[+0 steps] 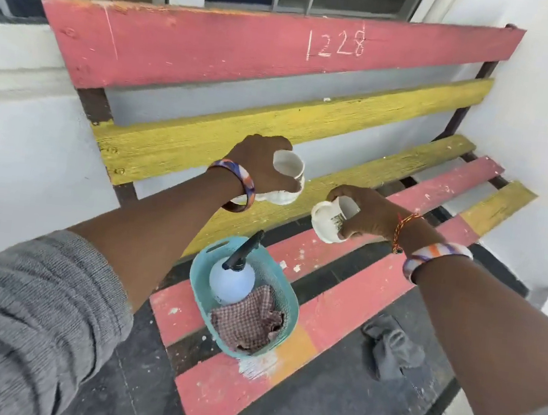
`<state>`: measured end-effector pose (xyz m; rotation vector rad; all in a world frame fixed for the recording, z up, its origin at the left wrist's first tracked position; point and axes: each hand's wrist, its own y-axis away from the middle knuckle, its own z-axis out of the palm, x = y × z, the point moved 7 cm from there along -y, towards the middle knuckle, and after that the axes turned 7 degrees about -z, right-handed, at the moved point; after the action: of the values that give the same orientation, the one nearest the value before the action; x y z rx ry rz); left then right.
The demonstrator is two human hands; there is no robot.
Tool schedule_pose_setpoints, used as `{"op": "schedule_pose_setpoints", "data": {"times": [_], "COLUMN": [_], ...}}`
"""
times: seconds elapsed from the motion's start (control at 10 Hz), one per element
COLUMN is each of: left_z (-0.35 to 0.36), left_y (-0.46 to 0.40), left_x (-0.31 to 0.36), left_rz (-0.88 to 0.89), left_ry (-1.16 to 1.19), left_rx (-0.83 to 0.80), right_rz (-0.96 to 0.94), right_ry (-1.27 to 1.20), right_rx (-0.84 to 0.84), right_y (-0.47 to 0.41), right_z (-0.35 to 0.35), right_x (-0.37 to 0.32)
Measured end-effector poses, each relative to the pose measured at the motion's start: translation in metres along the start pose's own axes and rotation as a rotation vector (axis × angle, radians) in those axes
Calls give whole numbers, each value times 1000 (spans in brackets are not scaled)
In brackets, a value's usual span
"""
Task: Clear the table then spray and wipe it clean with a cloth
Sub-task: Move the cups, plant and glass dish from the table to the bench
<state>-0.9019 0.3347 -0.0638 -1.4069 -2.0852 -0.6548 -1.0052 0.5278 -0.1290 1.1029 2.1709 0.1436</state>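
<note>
My left hand [259, 167] grips a white cup [288, 167] from above, fingers curled round its rim, held up in the air in front of the bench [340, 305] backrest. Something else white sits under that cup, against my palm; can't tell what it is. My right hand [365, 215] grips a white mug [329, 222] by the rim, tilted, handle toward the left, also off the seat. Hands apart, each clamped on its own piece, the cup a bit higher than the mug.

Bangle [240, 186] on my left wrist, a striped bangle [432, 257] and red thread [403, 228] on my right. Grey sleeves pushed up both forearms.

The bench has pink and yellow slats, paint chipped, "1228" scratched on the top pink back slat. A teal basket [292, 299] rests on the seat slats below my hands. In it: a pale blue spray bottle [230, 283] with a black nozzle pointing up and right, at the far end, and a checked cloth [246, 321] crumpled at the near end, touching the bottle.

A grey rag [393, 351] lies on the dark ground to the right of the basket, seen through the slat gap. White wall and a window behind the bench.
</note>
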Motion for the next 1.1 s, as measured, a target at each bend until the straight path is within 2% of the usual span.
{"op": "schedule_pose_setpoints", "data": {"times": [0.1, 0.2, 0.3, 0.5, 0.6, 0.7, 0.8, 0.9, 1.0, 1.1], "left_z": [34, 76, 137, 267, 306, 322, 325, 328, 329, 330], "left_y": [-46, -88, -128, -167, -172, -177, -181, -184, -188, -191], "left_x": [20, 31, 30, 13, 8, -1, -11, -16, -17, -16], "left_rz": [-29, -114, -284, -679, -811, -910, -988, -1017, -1014, -997], "left_ry": [-70, -112, -124, -81, -83, -115, -97, -93, -151, -233], "left_rx": [-22, -16, -46, -158, -179, -149, -99, -62, -78, -163], "right_rz": [92, 141, 143, -119, -279, -319, -401, -405, -410, -383], "right_ry": [259, 648, 241, 506, 390, 404, 474, 485, 475, 490], "right_rx": [-26, -295, -90, -356, -326, -361, -374, -377, -397, -441], "right_y": [8, 7, -54, -132, -171, -188, -201, -209, -209, -204], "right_z": [-23, -41, -64, -44, -30, -22, -14, -10, -10, -9], "right_x": [24, 59, 108, 196, 216, 231, 233, 235, 233, 234]}}
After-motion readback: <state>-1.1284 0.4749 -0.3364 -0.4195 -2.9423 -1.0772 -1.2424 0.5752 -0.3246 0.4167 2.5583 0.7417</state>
